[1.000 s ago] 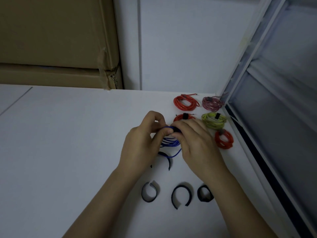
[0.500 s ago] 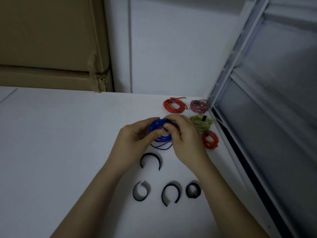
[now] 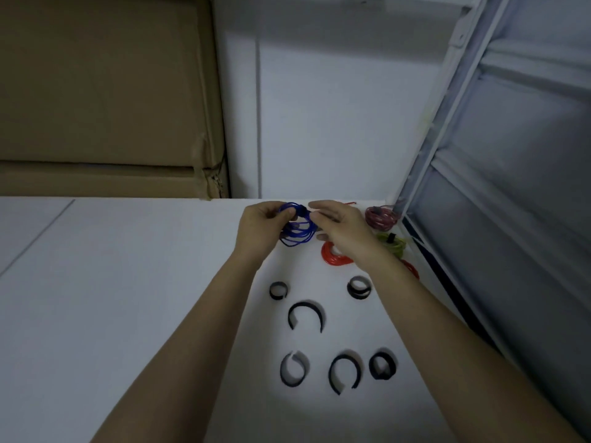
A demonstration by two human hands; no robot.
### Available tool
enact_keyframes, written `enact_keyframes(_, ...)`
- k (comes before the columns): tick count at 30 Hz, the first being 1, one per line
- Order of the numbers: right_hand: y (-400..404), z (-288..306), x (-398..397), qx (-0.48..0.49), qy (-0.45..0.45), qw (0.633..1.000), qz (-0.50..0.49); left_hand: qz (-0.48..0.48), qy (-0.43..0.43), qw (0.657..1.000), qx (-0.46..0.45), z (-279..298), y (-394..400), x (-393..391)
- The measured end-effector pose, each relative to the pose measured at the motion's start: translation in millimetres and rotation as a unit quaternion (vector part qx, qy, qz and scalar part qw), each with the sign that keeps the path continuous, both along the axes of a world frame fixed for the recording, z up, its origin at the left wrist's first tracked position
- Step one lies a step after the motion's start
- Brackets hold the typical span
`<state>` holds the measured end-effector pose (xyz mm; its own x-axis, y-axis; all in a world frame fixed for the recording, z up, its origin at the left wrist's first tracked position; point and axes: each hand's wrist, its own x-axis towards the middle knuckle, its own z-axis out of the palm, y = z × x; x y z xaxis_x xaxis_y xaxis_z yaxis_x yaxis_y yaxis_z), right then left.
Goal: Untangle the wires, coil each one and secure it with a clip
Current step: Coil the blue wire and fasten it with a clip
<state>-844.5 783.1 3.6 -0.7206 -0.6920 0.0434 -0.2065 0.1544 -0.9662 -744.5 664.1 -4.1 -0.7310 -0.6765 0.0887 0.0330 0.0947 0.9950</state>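
**Blue coil held between both hands above the table's far edge**

The blue wire coil point(image 3: 295, 231) sits just above centre of the frame, lifted off the white table point(image 3: 128, 298). A dark clip point(image 3: 303, 212) wraps its top strands. The left hand point(image 3: 260, 230) grips the coil's left side, thumb and curled fingers closed round the loops. The right hand point(image 3: 343, 230) pinches the clip end at the coil's upper right between thumb and forefinger, while its other fingers lie loosely extended.

To the right, partly hidden under the right hand and wrist, lies a red coil point(image 3: 334, 257). Further right, by the metal window frame point(image 3: 447, 155), are a pinkish coil point(image 3: 380, 216), a yellow-green coil point(image 3: 395, 243) with a dark clip on it, and the edge of another red coil point(image 3: 411, 269) showing past the right forearm.

Below the hands, between the 2 forearms, 6 black clips lie loose on the table: 2 in the upper row point(image 3: 278, 290), 1 open C-shaped one point(image 3: 305, 314) in the middle, and 3 in the lower row point(image 3: 345, 372).

Cardboard boxes point(image 3: 105, 91) fill the upper left of the frame behind the table.
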Motion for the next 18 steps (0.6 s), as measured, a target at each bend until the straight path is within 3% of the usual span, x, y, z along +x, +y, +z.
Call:
enact_keyframes(9,-8,-1,-21,-0.038,-0.024,0.999,-0.025,-0.028,0.010,0.997,0.068,2,-14,-18)
enact_keyframes(18,6,-5,-61,0.002,0.106,0.984,-0.140,0.018,-0.078,0.995,0.059,-21,-42,-66)
